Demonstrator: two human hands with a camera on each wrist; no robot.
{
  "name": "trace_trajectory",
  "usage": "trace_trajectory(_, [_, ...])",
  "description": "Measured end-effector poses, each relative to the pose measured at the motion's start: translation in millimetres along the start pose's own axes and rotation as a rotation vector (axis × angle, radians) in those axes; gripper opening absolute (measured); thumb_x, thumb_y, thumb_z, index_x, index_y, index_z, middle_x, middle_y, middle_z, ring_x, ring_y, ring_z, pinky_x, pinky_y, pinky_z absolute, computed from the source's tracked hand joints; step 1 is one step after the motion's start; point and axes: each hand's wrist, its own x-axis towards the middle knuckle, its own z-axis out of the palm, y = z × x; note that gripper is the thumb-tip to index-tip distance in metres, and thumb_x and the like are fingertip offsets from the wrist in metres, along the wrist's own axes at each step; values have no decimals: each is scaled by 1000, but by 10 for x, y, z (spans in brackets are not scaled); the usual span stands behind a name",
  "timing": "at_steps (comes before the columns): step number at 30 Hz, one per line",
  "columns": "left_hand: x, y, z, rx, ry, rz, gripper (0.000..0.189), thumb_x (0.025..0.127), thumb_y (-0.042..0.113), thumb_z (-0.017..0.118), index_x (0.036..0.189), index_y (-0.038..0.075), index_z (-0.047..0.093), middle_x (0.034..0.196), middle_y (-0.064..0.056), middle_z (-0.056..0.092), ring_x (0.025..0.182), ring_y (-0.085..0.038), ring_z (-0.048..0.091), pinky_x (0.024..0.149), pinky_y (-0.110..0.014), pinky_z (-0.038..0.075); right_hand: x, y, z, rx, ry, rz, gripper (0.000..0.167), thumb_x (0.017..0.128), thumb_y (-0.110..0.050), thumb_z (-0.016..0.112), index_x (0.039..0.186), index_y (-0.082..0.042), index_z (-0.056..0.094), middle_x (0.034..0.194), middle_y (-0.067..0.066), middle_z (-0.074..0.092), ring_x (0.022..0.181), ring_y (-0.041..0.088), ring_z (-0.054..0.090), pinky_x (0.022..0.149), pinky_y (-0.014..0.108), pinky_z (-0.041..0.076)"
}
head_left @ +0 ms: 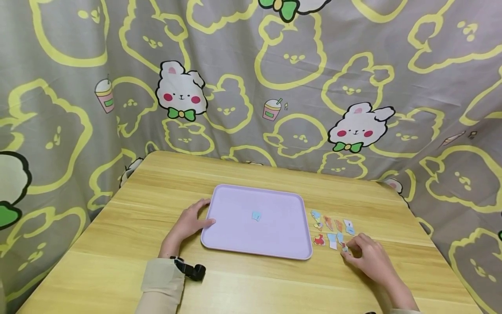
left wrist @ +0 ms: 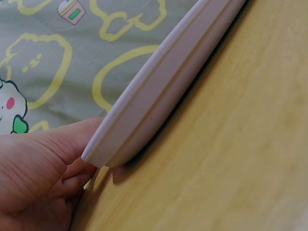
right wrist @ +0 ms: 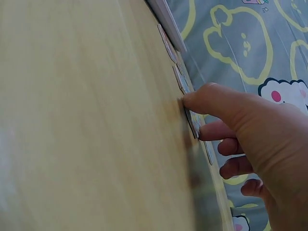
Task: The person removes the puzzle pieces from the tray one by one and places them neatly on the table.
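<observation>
A shallow lilac tray lies on the table, with one small light-blue puzzle piece near its middle. At the tray's left side my left hand grips the rim. The thumb lies over the edge, while the other fingers are partly hidden behind it. Right of the tray, my right hand pinches a small flat printed puzzle piece between thumb and index finger, low at the tabletop. In the right wrist view that puzzle piece shows nearly edge-on, the other fingers loosely curled.
Several more printed pieces lie between tray and right hand, among them a red one, an orange one and a blue-and-white one. A patterned curtain hangs behind the wooden table. A black strap device sits on the left wrist.
</observation>
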Motion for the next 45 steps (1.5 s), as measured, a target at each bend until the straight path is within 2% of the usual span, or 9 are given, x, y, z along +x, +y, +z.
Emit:
trace_trajectory(7, [-2,-1,3,0,-2,-11,70,90,26,70,150,9,38,159,-27,23,146,-49,23,118,-64,22,-16,8,-3,16,7,14,23,69,-27,86,83,-17,71,80,-12,58,72,-1,48,65,29,42])
trace_trajectory(11, [5,1,2,0,-3,-11,70,90,25,70,150,9,37,159,-27,23,146,-49,22,118,-64,22,-11,13,-10,68,37,36,22,71,-24,86,86,-13,72,80,-9,57,69,-1,44,60,23,40])
trace_trajectory(14, [10,0,0,0,0,-7,70,90,25,70,150,8,37,159,-27,23,146,-49,23,118,-64,23,6,10,-8,104,60,19,22,71,-19,86,87,-11,72,78,-8,54,66,-1,39,55,19,35])
trace_trajectory(22, [9,-9,3,2,2,-12,71,90,26,70,150,9,38,159,-26,24,146,-48,22,119,-63,23,61,-71,17,109,49,-14,24,72,-19,85,90,-12,72,83,-8,58,69,-1,40,57,20,38])
trace_trajectory(31, [-2,-9,1,-5,-2,-10,71,90,27,70,150,9,38,160,-26,23,147,-48,22,119,-63,23,213,-239,109,123,81,-73,25,70,-15,86,87,-9,70,75,-8,51,65,-1,39,55,19,35])
trace_trajectory(36, [2,-2,4,-8,0,-9,71,90,27,70,150,9,37,160,-26,23,147,-48,22,119,-63,23,328,-377,174,121,94,-82,26,71,-17,85,91,-9,71,79,-5,57,68,4,42,62,23,35])
trace_trajectory(40, [2,7,0,-12,3,-7,71,90,26,71,150,9,38,159,-26,23,147,-48,22,119,-62,23,425,-498,240,143,112,-107,27,72,-15,85,94,-7,71,90,3,65,77,14,55,68,30,40])
trace_trajectory(42, [0,7,-1,-10,3,-8,71,90,26,71,150,9,38,159,-27,24,147,-48,22,119,-63,23,470,-553,274,150,110,-118,27,72,-15,85,94,-7,71,89,4,64,78,16,55,70,32,39])
trace_trajectory(45, [-4,3,-1,-10,2,-8,71,90,26,70,150,9,38,159,-27,24,146,-48,22,119,-63,23,535,-627,326,145,117,-146,28,72,-16,85,94,-6,71,81,0,58,76,11,52,70,31,37])
